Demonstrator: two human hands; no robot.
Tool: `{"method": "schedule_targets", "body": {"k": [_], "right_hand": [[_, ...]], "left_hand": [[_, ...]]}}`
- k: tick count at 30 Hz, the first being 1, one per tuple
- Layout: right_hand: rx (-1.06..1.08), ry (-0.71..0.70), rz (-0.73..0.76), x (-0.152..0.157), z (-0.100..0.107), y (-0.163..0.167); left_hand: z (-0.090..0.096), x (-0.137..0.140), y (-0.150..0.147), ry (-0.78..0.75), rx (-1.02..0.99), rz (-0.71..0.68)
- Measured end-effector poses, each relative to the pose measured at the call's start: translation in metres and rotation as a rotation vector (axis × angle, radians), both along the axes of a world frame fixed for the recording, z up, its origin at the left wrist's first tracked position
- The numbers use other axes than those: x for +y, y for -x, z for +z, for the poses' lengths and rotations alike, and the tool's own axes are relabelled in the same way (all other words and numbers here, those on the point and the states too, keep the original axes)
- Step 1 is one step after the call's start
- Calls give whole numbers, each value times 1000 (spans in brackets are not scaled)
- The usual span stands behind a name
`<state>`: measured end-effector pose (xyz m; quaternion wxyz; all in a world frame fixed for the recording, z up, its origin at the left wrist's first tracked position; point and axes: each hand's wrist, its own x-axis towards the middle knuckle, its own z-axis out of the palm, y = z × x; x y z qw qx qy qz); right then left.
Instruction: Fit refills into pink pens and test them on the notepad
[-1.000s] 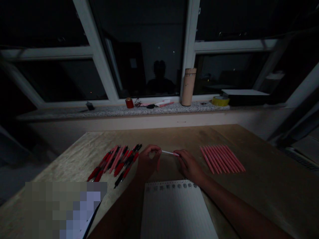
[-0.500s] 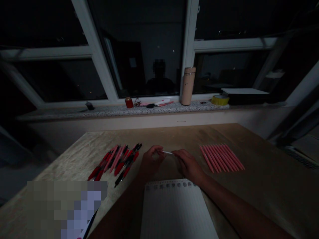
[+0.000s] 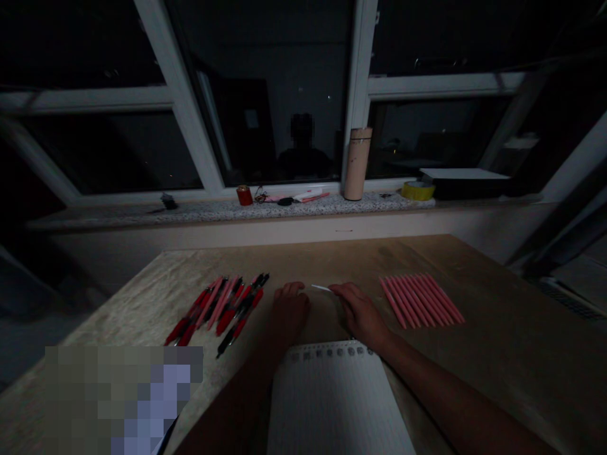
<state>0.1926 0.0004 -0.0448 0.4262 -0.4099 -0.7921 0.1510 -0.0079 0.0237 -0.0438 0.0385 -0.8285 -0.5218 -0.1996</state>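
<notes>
Head view showed both my hands over the middle of the table [image 3: 502, 360], with a small gap between them. My right hand [image 3: 359, 308] was pinching a thin white stick [image 3: 322, 288], the fingertips pressed together on its right end. The stick pointed from there toward my other hand, and its free end stopped just beside those fingers, without touching them. My left hand [image 3: 290, 308] had its back turned up and its fingers bent; what was under them was hidden, so I could not tell if they were pinching something. Directly before me, a ring-bound notebook [image 3: 336, 398] lay open at the near edge of the table, its far left corner partly covered by my left forearm, and my right wrist was close to its far right corner. Toward the left edge of the table, beside my left hand, lay a loose group of red, black and pink pens [image 3: 218, 305], some crossing others. Toward the far right corner, a row of pink pens [image 3: 421, 301] lay side by side, all slanted in the same direction. Past the far edge, the window sill [image 3: 208, 215] carried a red roll [image 3: 245, 196], an upright beige flask [image 3: 358, 165] and a yellow tape roll [image 3: 418, 191].
</notes>
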Motion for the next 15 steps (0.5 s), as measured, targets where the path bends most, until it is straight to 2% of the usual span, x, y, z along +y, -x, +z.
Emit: {"method": "schedule_targets", "body": {"k": [9,15], "right_hand": [[-165,39,-151,0,2,-4],[-265,67,-177,-2,6,-4]], "left_hand": [[10,-2,2,-37,-226,-32],[15,-3,6,-56,-321,-54]]}}
